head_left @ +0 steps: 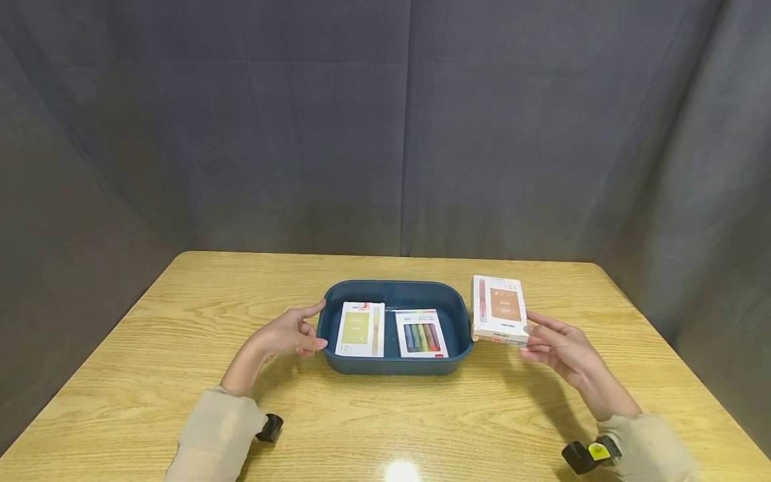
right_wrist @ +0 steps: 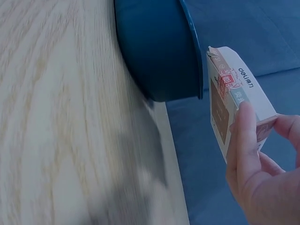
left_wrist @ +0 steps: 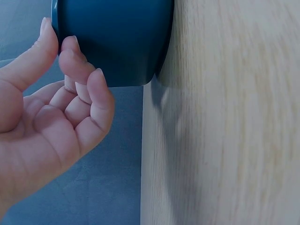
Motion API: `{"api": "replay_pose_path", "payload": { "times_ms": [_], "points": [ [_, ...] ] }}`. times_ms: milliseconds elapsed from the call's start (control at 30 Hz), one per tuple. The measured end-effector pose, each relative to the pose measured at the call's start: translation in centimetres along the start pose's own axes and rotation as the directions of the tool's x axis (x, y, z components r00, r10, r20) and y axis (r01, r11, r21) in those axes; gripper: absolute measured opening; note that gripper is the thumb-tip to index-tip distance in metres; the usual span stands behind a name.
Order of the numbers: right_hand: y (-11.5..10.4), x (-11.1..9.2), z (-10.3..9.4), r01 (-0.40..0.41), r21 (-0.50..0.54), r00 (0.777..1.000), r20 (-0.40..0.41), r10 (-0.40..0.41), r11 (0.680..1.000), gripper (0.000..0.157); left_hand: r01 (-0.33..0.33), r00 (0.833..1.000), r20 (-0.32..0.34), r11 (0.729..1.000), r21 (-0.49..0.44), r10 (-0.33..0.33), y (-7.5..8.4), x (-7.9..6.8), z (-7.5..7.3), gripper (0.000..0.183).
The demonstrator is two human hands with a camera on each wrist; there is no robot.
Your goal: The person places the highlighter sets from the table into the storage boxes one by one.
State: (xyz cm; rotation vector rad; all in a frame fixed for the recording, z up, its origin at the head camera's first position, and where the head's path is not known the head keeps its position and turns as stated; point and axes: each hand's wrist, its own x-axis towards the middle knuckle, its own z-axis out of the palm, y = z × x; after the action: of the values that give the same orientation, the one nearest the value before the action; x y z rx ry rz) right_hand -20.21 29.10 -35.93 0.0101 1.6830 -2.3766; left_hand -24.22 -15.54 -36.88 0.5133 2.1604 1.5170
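A dark blue two-compartment storage tray (head_left: 391,366) sits mid-table. My left hand (head_left: 293,333) pinches its left rim, with the thumb at the rim and a curled finger against the outer wall (left_wrist: 117,42) in the left wrist view. To the right of the tray, my right hand (head_left: 563,351) holds a white pen box with an orange panel (head_left: 500,308) by its near end, raised above the table. A white pen box with a yellow-green panel (head_left: 355,329) lies in the left compartment. In the right one is a white box with a window showing several coloured sticks (head_left: 421,335).
The wooden table (head_left: 385,415) extends around the tray on all sides. Grey curtains (head_left: 289,147) hang behind it and at both sides. Each wrist carries a small black camera (head_left: 270,427).
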Motion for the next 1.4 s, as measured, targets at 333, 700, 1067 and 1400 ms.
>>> {"api": "replay_pose_path", "payload": {
  "times_ms": [333, 700, 1067, 1400],
  "points": [
    [0.3, 0.1, 1.5, 0.016, 0.011, 1.0, 0.002, -0.016, 1.0, 0.032, -0.013, 1.0, 0.01, 1.0, 0.0, 0.013, -0.2, -0.1, 0.0, 0.081],
    [0.6, 0.2, 2.7, 0.032, -0.023, 0.999, -0.006, -0.032, 0.999, 0.028, -0.008, 1.0, 0.003, 1.0, -0.009, 0.008, -0.2, 0.1, -0.1, 0.082],
    [1.4, 1.0, 4.0, 0.033, -0.053, 0.999, 0.008, -0.033, 0.998, 0.027, -0.01, 1.0, 0.007, 1.0, -0.014, 0.01, -0.1, 0.1, -0.1, 0.081],
    [1.7, 1.4, 4.8, 0.015, -0.076, 1.0, -0.001, -0.015, 0.997, 0.028, -0.012, 1.0, 0.008, 1.0, -0.013, 0.012, -0.2, 0.1, -0.1, 0.082]
  ]
}}
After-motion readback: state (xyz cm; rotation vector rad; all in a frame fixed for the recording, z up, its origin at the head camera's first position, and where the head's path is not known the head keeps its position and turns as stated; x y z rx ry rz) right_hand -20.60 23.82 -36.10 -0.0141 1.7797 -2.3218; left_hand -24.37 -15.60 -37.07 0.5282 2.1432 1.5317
